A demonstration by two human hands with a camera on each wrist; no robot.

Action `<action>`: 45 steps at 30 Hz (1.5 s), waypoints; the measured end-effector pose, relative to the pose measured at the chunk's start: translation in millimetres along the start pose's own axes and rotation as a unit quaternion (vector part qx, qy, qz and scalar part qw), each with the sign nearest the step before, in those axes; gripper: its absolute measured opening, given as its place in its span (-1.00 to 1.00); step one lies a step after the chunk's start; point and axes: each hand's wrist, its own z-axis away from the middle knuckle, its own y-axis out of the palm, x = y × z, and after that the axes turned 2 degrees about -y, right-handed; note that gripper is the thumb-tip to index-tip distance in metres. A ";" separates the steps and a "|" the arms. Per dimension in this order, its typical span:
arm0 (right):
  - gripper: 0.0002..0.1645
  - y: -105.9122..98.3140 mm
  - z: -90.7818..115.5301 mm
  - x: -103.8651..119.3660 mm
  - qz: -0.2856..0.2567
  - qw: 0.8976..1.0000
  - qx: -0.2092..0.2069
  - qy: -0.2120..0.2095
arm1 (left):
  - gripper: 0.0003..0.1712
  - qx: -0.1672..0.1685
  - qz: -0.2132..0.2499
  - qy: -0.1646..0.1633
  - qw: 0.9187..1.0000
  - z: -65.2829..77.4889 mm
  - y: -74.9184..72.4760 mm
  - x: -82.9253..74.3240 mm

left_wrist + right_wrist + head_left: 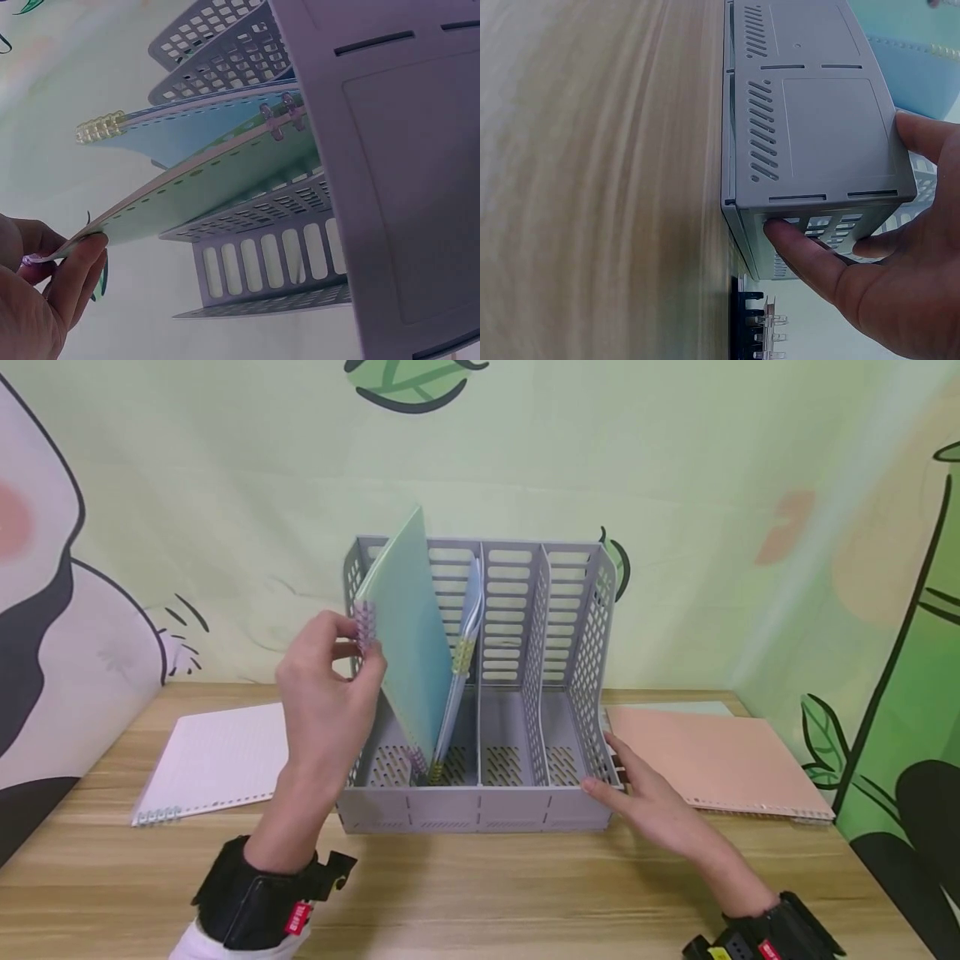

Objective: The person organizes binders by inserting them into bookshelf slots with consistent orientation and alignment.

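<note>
A grey desktop file organizer [476, 812] with upright dividers stands on the table. My left hand [330, 702] pinches a light green notebook [408, 627] by the purple ring binding on its near upper edge. That notebook leans in the organizer's left part, its lower end down in the slot. Beside it on the right, a blue notebook [472, 602] with yellowish rings stands tilted against a divider. My right hand [652, 797] holds the organizer's front right corner, thumb over the front rim and fingers along the perforated side [821, 225].
To the left, an open ring notebook [217, 760] with white pages lies on the wooden table [480, 893]. An orange-pink notebook [723, 760] lies to the right, over a pale sheet or cover [705, 707]. A printed cloth backdrop [247, 527] hangs behind.
</note>
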 end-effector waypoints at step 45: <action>0.01 -0.6 1.1 -1.6 -0.001 1.000 -0.001 0.000 | -0.86 0.023 -0.044 -0.002 0.999 -15.5 28.2 15.7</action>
